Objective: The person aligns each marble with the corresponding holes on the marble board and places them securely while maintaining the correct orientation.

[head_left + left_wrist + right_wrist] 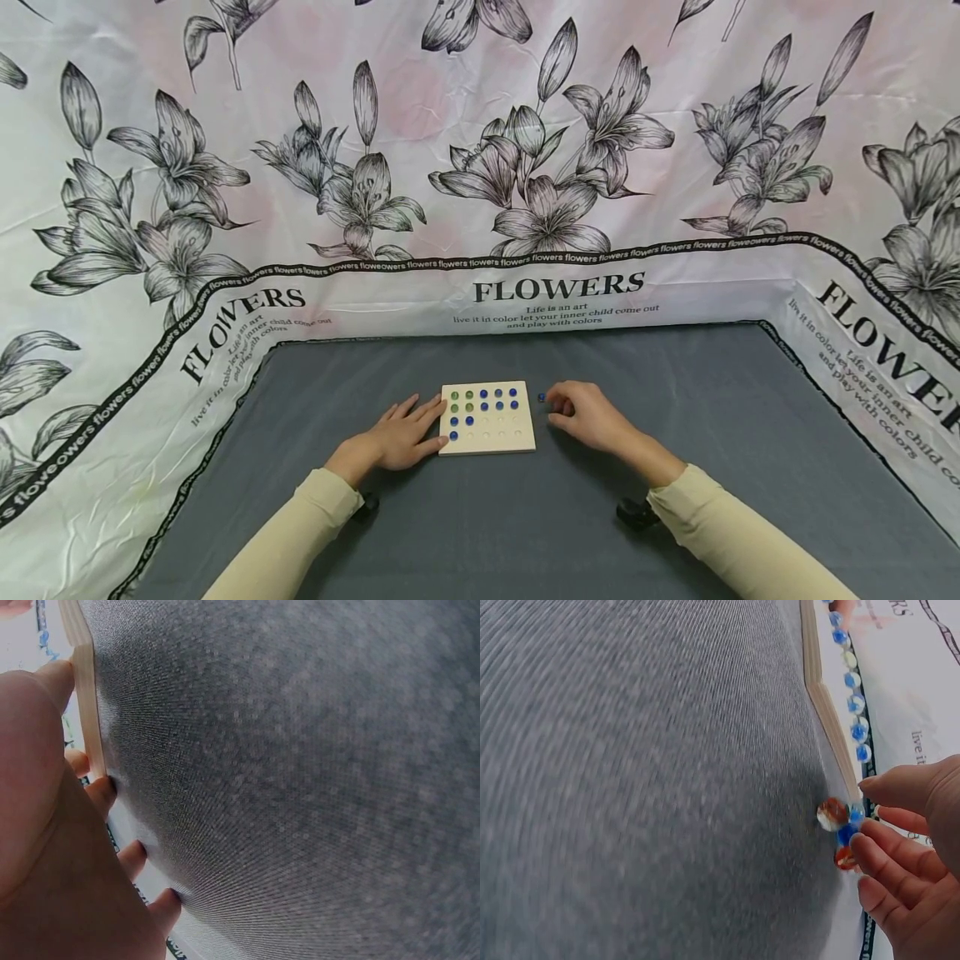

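Observation:
A pale wooden board (491,442) with rows of round hollows lies on the grey cloth. Green marbles (462,402) fill the left end of its two far rows, with blue marbles (498,399) to their right. More blue marbles sit at the left of the two nearer rows. My left hand (397,437) rests with spread fingers against the board's left edge. Right of the board, my right hand (588,415) reaches in with bent fingers, thumb and fingertips apart. At those fingertips, the right wrist view has a loose blue marble (847,834) and reddish marbles (831,814).
Dark grey cloth (495,525) covers the table around the board. White fabric with printed flowers (551,217) rises behind and at both sides. Dark wrist devices (636,514) show below the sleeves.

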The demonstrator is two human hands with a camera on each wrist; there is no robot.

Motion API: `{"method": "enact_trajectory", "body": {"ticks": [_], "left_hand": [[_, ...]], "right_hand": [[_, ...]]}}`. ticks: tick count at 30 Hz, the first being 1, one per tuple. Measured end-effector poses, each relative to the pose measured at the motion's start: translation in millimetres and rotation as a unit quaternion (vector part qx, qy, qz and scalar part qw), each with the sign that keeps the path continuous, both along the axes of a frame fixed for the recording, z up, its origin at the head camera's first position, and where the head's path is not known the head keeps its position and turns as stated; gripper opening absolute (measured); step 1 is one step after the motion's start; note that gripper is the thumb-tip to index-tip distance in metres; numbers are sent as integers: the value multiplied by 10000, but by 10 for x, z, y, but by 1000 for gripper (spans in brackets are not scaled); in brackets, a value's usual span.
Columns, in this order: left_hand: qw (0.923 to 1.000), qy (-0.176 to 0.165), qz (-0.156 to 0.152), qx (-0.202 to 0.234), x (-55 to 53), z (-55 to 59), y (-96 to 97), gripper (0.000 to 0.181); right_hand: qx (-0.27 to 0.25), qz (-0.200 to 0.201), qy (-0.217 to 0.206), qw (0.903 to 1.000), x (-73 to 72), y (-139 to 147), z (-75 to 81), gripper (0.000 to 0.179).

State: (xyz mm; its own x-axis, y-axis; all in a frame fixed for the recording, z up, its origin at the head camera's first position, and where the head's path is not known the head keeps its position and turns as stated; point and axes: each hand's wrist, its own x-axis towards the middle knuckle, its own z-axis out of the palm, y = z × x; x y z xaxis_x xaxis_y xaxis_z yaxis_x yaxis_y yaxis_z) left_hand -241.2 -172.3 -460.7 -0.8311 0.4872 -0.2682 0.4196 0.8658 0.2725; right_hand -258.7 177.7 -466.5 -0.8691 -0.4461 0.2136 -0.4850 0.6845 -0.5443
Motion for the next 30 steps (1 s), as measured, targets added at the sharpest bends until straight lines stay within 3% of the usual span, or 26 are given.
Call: {"method": "enact_trajectory", "body": {"ticks": [14, 30], "left_hand": [[10000, 9, 13, -38, -15, -24, -17, 70], [10000, 22, 13, -31, -29, -40, -13, 71]], "right_hand": [[322, -242, -94, 9991, -25, 130, 6, 23], [547, -203, 26, 9983, -114, 65, -43, 11]]}}
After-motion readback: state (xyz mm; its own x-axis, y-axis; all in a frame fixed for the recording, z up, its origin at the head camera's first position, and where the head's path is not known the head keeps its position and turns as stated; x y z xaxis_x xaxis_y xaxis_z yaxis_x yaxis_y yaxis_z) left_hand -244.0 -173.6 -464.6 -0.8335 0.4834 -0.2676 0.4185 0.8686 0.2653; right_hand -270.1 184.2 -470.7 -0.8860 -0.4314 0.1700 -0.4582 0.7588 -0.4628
